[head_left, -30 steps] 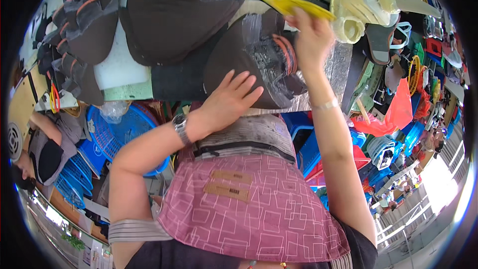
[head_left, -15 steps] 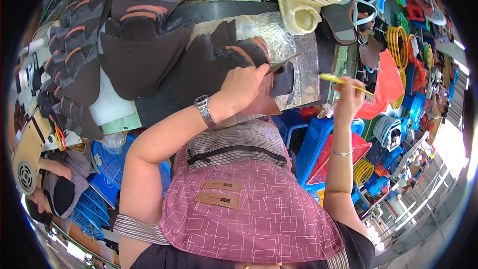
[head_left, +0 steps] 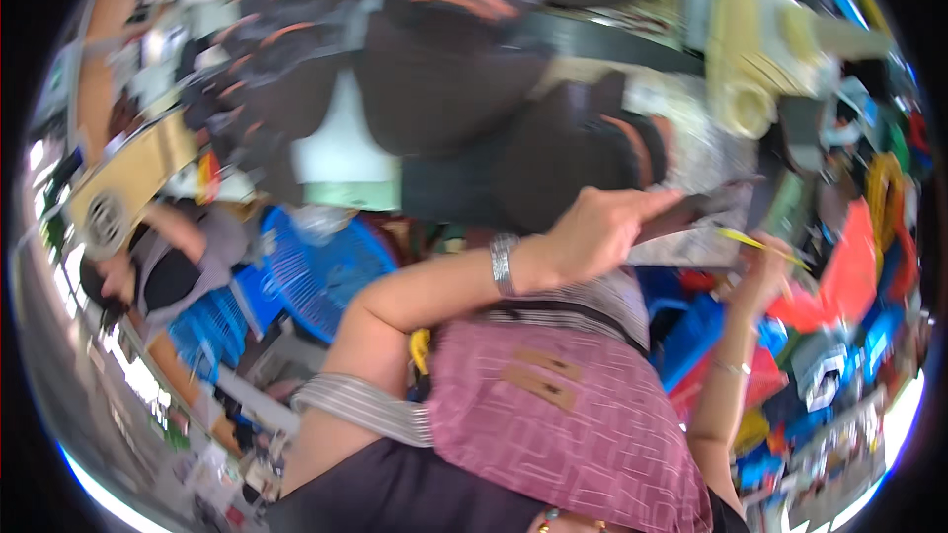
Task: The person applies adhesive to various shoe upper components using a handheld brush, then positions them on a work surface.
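My left hand (head_left: 597, 237), with a metal watch on the wrist, pinches a dark, thin flat piece (head_left: 691, 215) at the front edge of the bench. Just beyond it lie overlapping dark shoe pieces (head_left: 563, 153) with orange-red curved edges. To the right, my right hand (head_left: 758, 271) has its fingers closed round a slim yellow stick-like tool (head_left: 739, 236), whose tip points left toward the dark piece. Motion blur hides the tool's end and the finer details of the fingers.
Stacks of dark pieces (head_left: 449, 79) cover the bench's left. A cream-coloured machine part (head_left: 750, 59) stands at the far right, near a red sheet (head_left: 849, 257). Blue baskets (head_left: 321, 257) are on the left, beside a seated person (head_left: 183, 257).
The view has swung left and blurred, so everything sits farther right and mostly lower in the picture. Both hands keep hold of the dark piece and the yellow tool.
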{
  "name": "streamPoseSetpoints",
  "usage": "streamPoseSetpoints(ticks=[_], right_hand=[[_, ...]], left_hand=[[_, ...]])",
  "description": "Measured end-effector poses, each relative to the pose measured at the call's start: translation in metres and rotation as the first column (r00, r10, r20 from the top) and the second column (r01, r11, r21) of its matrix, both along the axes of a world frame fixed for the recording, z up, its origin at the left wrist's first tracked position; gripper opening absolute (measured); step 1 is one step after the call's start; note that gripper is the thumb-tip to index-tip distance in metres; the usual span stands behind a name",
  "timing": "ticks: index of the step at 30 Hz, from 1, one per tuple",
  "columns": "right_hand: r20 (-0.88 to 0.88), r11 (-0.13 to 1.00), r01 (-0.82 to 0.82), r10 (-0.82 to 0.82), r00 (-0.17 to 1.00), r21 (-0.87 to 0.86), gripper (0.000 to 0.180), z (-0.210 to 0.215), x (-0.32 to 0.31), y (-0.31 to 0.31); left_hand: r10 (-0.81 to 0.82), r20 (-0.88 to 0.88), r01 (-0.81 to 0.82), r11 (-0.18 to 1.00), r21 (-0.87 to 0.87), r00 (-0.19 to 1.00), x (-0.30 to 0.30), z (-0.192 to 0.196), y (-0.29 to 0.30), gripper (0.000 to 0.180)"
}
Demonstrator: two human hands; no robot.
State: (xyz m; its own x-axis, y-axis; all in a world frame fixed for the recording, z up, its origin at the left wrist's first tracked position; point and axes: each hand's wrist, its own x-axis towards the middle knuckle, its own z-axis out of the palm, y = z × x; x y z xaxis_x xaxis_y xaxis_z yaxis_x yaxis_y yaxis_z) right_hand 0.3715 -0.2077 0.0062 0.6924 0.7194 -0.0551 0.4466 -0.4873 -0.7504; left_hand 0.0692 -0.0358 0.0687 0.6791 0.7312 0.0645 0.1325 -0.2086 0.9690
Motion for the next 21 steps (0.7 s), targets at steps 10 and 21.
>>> streamPoseSetpoints(ticks=[10,21], right_hand=[[-0.346,0.955,0.162,-0.069,0.936,0.248,0.019,0.043,-0.034,0.116],[-0.355,0.942,0.122,-0.003,0.935,0.312,0.015,0.004,0.034,0.163]], left_hand=[[0.824,-0.551,-0.058,0.561,0.826,0.129,-0.273,-0.043,0.077,0.053],[-0.276,-0.524,0.536,0.715,0.449,0.806,-0.064,-0.047,0.015,0.068]])
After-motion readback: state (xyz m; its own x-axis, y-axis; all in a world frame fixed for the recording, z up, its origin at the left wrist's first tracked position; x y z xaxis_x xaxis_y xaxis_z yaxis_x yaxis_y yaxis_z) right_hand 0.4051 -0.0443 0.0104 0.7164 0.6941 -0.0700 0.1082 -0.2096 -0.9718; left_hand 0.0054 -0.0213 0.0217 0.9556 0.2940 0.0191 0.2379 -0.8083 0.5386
